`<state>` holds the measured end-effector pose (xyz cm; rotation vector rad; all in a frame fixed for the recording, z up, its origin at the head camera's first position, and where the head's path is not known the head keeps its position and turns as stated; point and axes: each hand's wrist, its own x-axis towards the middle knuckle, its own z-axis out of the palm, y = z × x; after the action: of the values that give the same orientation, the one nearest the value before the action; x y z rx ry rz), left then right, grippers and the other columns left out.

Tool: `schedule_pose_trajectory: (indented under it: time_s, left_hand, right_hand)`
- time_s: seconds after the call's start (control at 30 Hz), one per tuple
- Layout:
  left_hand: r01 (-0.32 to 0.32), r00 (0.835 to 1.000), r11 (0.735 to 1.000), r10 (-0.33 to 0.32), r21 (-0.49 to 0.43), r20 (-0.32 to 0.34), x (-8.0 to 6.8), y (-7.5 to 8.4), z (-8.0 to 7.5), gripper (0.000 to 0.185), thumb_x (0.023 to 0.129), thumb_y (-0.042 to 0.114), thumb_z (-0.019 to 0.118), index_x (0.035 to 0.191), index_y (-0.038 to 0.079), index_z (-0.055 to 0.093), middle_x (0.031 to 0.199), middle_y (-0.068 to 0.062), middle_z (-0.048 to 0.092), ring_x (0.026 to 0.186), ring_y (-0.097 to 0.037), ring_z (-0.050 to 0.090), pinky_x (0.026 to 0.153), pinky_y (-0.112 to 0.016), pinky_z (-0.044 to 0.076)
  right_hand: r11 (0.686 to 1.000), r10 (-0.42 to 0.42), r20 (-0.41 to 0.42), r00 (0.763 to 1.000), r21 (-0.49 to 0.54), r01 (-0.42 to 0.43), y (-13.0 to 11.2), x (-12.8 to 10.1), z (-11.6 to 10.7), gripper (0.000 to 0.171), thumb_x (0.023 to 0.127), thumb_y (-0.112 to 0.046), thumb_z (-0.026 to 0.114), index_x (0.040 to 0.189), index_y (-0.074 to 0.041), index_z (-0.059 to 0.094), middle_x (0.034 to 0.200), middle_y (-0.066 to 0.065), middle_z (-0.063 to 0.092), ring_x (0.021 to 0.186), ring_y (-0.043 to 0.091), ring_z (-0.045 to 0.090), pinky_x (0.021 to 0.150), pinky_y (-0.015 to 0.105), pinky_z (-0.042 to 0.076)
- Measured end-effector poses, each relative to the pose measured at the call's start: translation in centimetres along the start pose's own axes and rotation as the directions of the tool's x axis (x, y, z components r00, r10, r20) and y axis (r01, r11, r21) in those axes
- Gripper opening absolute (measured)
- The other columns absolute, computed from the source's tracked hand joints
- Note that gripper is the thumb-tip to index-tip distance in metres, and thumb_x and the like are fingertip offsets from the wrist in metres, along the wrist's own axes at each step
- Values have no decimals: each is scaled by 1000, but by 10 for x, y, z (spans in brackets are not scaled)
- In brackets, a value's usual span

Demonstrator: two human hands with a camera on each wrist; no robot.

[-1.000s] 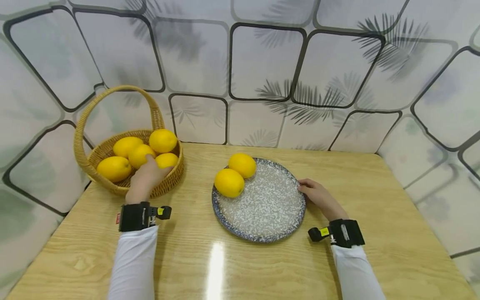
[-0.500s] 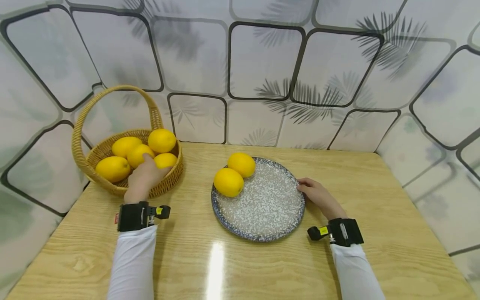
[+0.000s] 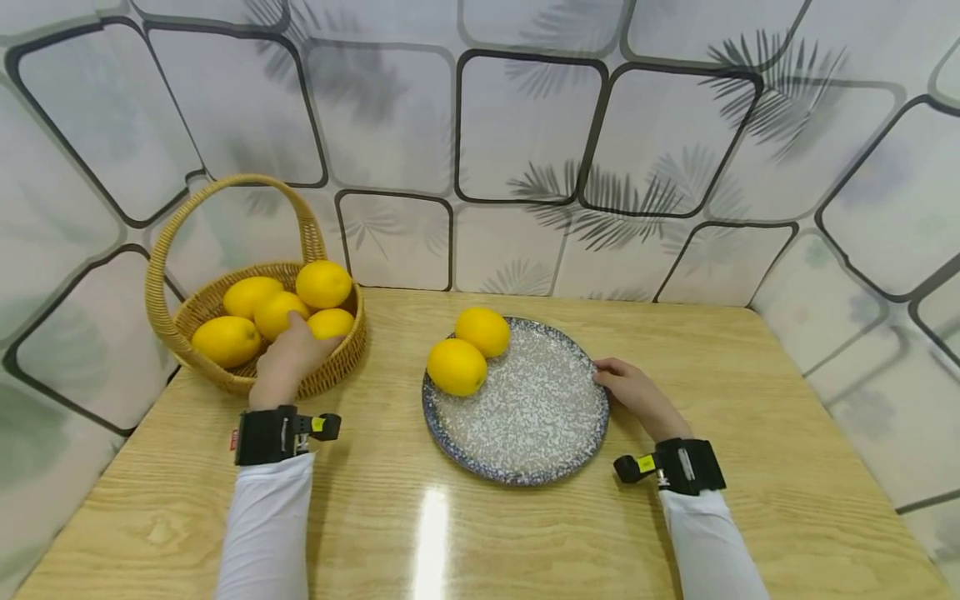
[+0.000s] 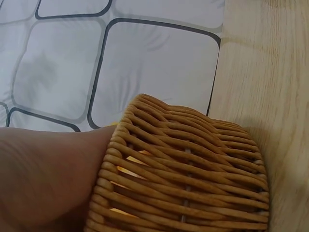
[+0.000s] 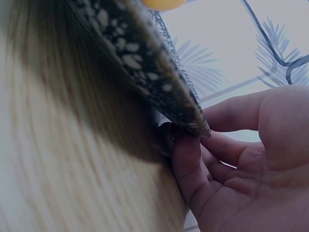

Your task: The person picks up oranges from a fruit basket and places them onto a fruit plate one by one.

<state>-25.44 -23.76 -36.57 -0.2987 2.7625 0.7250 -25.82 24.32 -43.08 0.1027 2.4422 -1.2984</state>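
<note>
We look down on a wooden table [image 3: 525, 533] set into a corner of patterned wall panels [image 3: 525, 125]. On it stand 2 large things: 1 speckled plate [image 3: 525, 417] in the middle and 1 wicker basket [image 3: 333, 367] with a tall handle at the left rear, well apart from each other.

Our left hand [image 3: 288, 358] reaches over the basket's near rim and lies in among the lemons. Its fingertips rest on the lemon in the middle of the basket [image 3: 276, 312], which sits just beyond the knuckles. Whether the fingers curl round that fruit or merely lie on it, we cannot tell: the head view hides the fingertips, and the left wrist view shows only the woven basket wall [image 4: 193, 179] and a bit of palm.

Our right hand [image 3: 633, 392] is at the plate's right edge. In the right wrist view the fingers [image 5: 190, 159] are curled under the rim [image 5: 159, 77], with the thumb above it, so the hand has a light hold of the plate.

We count 7 lemons: 5 in the basket, heaped and touching, and 2 on the plate [image 3: 468, 350], touching each other at its left rear. Each wrist wears 1 black camera band [image 3: 273, 433].
</note>
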Motion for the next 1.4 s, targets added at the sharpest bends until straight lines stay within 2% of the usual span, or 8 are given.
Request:
schedule_pose_trajectory:
  time_s: [0.1, 0.37, 0.63, 0.83, 1.03, 1.4]
  left_hand:
    - [-13, 1000, 1000, 13, -10, 17, 1, -1, 0, 100, 103, 58, 34, 155, -16, -9, 143, -47, 40, 132, -59, 45, 105, -69, 41]
    - [-41, 999, 999, 41, -16, -5, 4, -7, 3, 99, 101, 62, 33, 158, -10, -3, 145, -46, 39, 131, -60, 45, 102, -69, 41]
    - [-18, 998, 1000, 17, -7, -67, 0, -4, 0, 103, 98, 63, 43, 159, -9, 2, 144, -45, 41, 128, -60, 47, 99, -69, 42]
    - [-16, 995, 1000, 14, -24, -98, -5, -2, -3, 93, 96, 58, 51, 157, -5, 18, 139, -42, 47, 122, -58, 51, 93, -65, 45]
    - [-18, 994, 999, 14, -34, -113, -10, -2, -5, 91, 94, 54, 55, 155, -5, 22, 138, -42, 48, 121, -58, 51, 92, -63, 46]
    - [-59, 981, 997, 49, -51, -186, -19, 5, -11, 89, 89, 55, 63, 150, 0, 32, 132, -37, 54, 114, -55, 54, 82, -56, 47]
  right_hand:
    - [1000, -5, -2, 1000, -1, 5, -1, -1, -1, 51, 108, -24, 42, 151, 4, 41, 156, 27, 39, 144, 40, 38, 121, 55, 32]
    - [1000, -29, -10, 1000, 1, 29, 2, 1, 0, 49, 108, -21, 42, 148, 6, 43, 155, 29, 41, 143, 41, 39, 121, 55, 32]
    - [1000, -18, -26, 1000, -4, 18, 1, 1, 1, 50, 108, -22, 42, 149, 5, 43, 155, 28, 41, 144, 40, 39, 121, 54, 32]
    - [1000, -10, -30, 1000, -5, 10, 1, 2, 1, 49, 107, -22, 42, 149, 5, 43, 156, 27, 41, 145, 40, 38, 122, 54, 31]
    - [1000, -16, -37, 999, 11, 16, 1, 2, 2, 48, 107, -21, 42, 148, 4, 45, 153, 27, 43, 140, 38, 42, 120, 53, 33]
    - [1000, -19, -31, 999, 11, 20, 3, 1, 2, 48, 108, -20, 41, 148, 6, 44, 154, 28, 42, 141, 39, 41, 120, 53, 33]
